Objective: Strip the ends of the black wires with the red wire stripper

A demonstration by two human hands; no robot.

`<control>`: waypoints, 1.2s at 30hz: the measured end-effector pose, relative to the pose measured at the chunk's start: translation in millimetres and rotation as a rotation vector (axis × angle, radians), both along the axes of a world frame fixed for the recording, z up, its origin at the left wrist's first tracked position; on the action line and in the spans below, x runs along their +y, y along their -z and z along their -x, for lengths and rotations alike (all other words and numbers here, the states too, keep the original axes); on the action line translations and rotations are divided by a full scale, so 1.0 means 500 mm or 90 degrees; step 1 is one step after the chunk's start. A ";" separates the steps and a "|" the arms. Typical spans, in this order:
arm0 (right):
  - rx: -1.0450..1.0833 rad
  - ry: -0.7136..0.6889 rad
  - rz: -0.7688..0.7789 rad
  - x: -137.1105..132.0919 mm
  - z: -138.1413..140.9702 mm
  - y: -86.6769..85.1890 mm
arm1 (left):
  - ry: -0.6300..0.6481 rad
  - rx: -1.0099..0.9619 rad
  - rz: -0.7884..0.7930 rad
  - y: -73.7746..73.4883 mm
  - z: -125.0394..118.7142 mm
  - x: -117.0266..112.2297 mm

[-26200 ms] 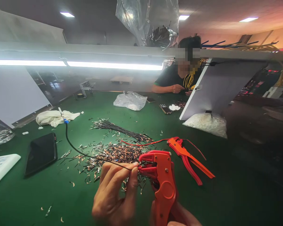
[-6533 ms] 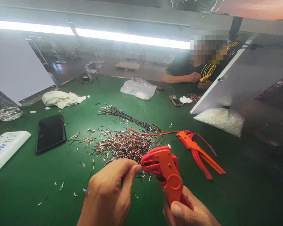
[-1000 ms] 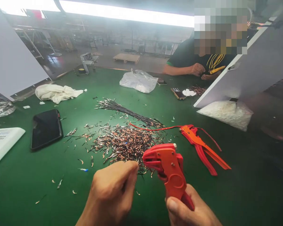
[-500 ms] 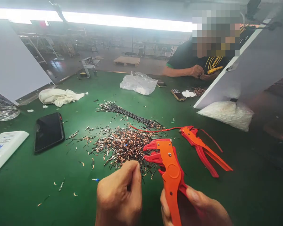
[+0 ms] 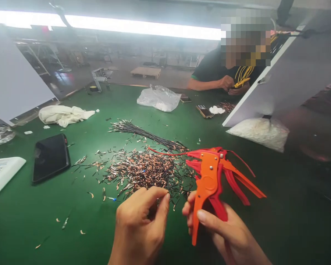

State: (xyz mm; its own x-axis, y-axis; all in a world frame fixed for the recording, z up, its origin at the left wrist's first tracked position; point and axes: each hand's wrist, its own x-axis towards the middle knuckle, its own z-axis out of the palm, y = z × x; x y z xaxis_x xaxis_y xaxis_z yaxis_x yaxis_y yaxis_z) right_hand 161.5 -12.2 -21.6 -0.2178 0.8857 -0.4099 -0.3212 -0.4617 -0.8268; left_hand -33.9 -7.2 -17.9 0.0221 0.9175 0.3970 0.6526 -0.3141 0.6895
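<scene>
Shifted towards two o'clock: my right hand [image 5: 227, 230], gripping the wire stripper [image 5: 208, 184], jaws parted, at three o'clock from the wire offcuts [image 5: 146, 171]; left hand [image 5: 140, 221] pinched closed, contents unclear. Probably between strips; next calls for alignment.

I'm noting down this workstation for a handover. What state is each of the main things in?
Held stripper: jaws open
Right hand: holding it by the handles
Left hand: pinched on what looks like a black wire
Other stripper: lying, handles apart
Large phone: screen dark
Wire bundle: laid flat, left end fanned
Wire scraps: loosely heaped, some scattered
Clear bag: crumpled
White cloth: crumpled
Tube light: lit
</scene>
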 end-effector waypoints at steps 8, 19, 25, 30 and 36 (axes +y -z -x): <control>0.031 0.089 -0.028 0.019 0.001 0.000 | 0.119 0.145 -0.117 0.023 -0.001 0.003; 0.035 0.089 -0.034 0.023 0.002 0.012 | 0.147 0.159 -0.094 0.022 -0.003 0.004; -0.035 0.060 -0.034 0.028 0.006 -0.003 | 0.154 0.229 -0.104 0.024 -0.003 0.002; -0.136 0.036 -0.086 0.031 0.015 -0.003 | 0.203 0.239 -0.145 0.020 -0.024 0.009; -0.361 0.008 -0.271 0.022 0.018 0.020 | 0.219 0.079 0.056 0.032 -0.037 -0.012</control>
